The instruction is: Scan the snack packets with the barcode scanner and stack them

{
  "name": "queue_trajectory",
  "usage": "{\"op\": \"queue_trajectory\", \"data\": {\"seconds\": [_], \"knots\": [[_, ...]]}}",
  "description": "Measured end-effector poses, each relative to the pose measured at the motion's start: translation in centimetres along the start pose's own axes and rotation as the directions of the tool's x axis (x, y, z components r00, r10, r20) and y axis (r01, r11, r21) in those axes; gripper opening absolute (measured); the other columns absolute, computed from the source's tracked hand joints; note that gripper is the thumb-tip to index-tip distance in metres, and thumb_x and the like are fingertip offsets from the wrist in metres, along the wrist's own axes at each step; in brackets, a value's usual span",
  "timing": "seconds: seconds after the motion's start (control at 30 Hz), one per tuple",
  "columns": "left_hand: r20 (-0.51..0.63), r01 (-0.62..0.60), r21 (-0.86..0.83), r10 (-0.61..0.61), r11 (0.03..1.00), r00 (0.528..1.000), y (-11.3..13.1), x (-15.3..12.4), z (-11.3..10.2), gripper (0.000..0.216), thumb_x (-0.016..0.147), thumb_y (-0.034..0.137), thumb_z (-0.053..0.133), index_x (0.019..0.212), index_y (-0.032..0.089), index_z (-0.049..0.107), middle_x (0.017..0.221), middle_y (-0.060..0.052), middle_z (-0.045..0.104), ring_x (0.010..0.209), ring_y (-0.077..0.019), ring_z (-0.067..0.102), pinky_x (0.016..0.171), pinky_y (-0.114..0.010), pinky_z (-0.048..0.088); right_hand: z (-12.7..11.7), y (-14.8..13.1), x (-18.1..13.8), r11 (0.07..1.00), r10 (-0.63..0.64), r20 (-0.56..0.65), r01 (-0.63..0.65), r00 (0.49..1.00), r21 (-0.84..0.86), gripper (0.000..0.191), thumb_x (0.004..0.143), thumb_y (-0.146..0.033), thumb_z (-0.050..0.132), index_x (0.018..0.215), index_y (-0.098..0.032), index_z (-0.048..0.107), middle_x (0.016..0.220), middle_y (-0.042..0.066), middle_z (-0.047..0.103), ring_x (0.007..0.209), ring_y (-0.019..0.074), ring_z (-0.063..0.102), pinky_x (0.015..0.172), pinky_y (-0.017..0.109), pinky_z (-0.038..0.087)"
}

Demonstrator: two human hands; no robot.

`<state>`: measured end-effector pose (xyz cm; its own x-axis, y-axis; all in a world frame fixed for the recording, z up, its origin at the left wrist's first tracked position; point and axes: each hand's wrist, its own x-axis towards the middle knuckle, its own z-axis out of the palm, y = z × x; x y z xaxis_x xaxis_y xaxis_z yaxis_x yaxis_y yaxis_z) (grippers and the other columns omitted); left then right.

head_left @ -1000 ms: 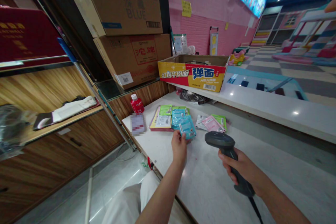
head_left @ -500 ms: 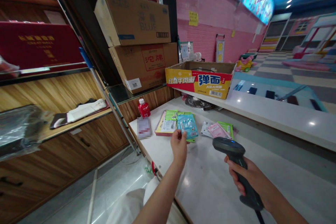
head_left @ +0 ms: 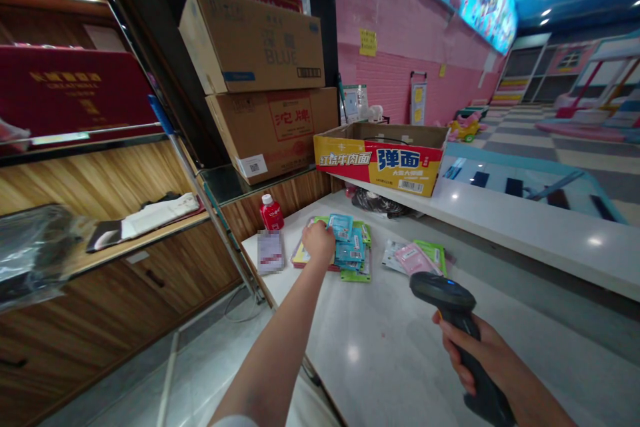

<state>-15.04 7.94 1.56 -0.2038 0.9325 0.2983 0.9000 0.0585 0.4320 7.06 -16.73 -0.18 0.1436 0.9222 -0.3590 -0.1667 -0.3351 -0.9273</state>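
Packets in blue foil point(head_left: 349, 248) lie in a loose heap on the white counter point(head_left: 400, 347), just right of the red bottle point(head_left: 271, 213); they look light, limp and slick, best pinched at a flat edge. The left hand point(head_left: 319, 240) rests curled on the heap, and whether it grips a packet is hidden, while the right hand point(head_left: 475, 353) is wrapped around a dark scanner point(head_left: 445, 300) whose lower handle is cut off.

left hand point(head_left: 318, 240) hides the packet pile's point(head_left: 350, 252) left part.
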Motion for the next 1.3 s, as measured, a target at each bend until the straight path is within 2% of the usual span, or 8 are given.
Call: {"op": "queue_trajectory", "data": {"seconds": [0.23,0.5,0.6,0.73,0.9,1.0,1.13,1.3], "knots": [[0.053,-0.355,0.016,0.354,0.935,0.934,-1.6,0.0,0.0,0.038,0.088,0.018,0.042,0.107,0.031,0.072,0.11,-0.009,0.062,0.106,-0.0267,0.047,0.09,-0.037,0.033,-0.1,0.1,0.2,1.0,0.004,0.014,-0.005,1.0,0.013,0.044,0.071,-0.055,0.069,0.095,-0.021,0.054,0.051,-0.01,0.05,0.031,0.0057,0.041,0.029,0.018,0.036],[0.086,-0.387,0.016,0.384,0.922,0.919,-1.6,-0.2,-0.2,0.042,0.086,0.012,0.041,0.114,0.028,0.068,0.114,-0.009,0.061,0.111,-0.0274,0.045,0.092,-0.039,0.033,-0.5,-0.4,0.1,1.0,0.013,0.006,-0.013,1.0,-0.007,0.048,0.068,-0.056,0.071,0.094,-0.021,0.053,0.05,-0.01,0.051,0.033,0.0064,0.042,0.031,0.019,0.037],[0.012,-0.41,-0.027,0.41,0.912,0.912,-0.3,-1.2,-0.4,0.04,0.085,0.01,0.043,0.114,0.024,0.067,0.113,-0.01,0.061,0.109,-0.0266,0.045,0.095,-0.039,0.034,-1.3,-1.2,0.3,0.998,-0.023,-0.083,0.019,0.996,-0.052,0.047,0.067,-0.055,0.071,0.094,-0.02,0.053,0.05,-0.01,0.051,0.034,0.0074,0.044,0.031,0.02,0.038],[-0.062,-0.55,-0.152,0.547,0.821,0.835,2.7,-4.4,0.5,0.034,0.085,0.012,0.045,0.112,0.022,0.065,0.109,-0.009,0.06,0.106,-0.0247,0.048,0.095,-0.039,0.037,-2.7,-2.2,0.7,0.994,-0.09,-0.219,0.075,0.972,-0.073,0.038,0.072,-0.051,0.069,0.088,-0.021,0.052,0.049,-0.01,0.052,0.036,0.0074,0.045,0.033,0.02,0.039],[0.104,-0.604,-0.261,0.644,0.753,0.758,6.6,-9.3,3.5,0.024,0.086,0.021,0.052,0.107,0.02,0.063,0.103,-0.008,0.06,0.102,-0.0232,0.051,0.092,-0.036,0.04,-3.6,-2.5,1.1,0.998,-0.067,-0.32,0.067,0.945,-0.013,0.034,0.068,-0.044,0.074,0.081,-0.022,0.051,0.048,-0.01,0.054,0.035,0.0068,0.045,0.032,0.019,0.038],[0.194,-0.56,-0.188,0.589,0.807,0.784,8.5,-11.2,5.2,0.032,0.084,0.038,0.057,0.108,0.017,0.061,0.105,-0.011,0.059,0.104,-0.0264,0.05,0.093,-0.038,0.039,-3.8,-2.5,1.2,0.998,-0.057,-0.322,0.063,0.945,0.008,0.036,0.066,-0.043,0.075,0.082,-0.022,0.05,0.047,-0.01,0.053,0.035,0.0073,0.045,0.032,0.02,0.038],[0.254,-0.428,-0.078,0.434,0.9,0.864,10.2,-12.2,6.3,0.072,0.065,0.063,0.068,0.115,0.013,0.056,0.114,-0.016,0.052,0.111,-0.0343,0.045,0.093,-0.044,0.036,-3.9,-2.5,1.2,0.996,-0.079,-0.279,0.089,0.957,0.024,0.036,0.069,-0.046,0.073,0.083,-0.022,0.05,0.049,-0.01,0.053,0.036,0.0071,0.046,0.033,0.019,0.038],[0.244,-0.353,-0.092,0.365,0.931,0.898,10.8,-12.1,6.6,0.071,0.057,0.059,0.076,0.107,0.014,0.054,0.116,-0.016,0.052,0.112,-0.035,0.046,0.092,-0.044,0.037,-3.9,-2.5,1.4,0.995,-0.082,-0.284,0.095,0.955,0.03,0.039,0.067,-0.049,0.074,0.083,-0.022,0.051,0.049,-0.009,0.054,0.035,0.0069,0.045,0.032,0.019,0.037]]}}
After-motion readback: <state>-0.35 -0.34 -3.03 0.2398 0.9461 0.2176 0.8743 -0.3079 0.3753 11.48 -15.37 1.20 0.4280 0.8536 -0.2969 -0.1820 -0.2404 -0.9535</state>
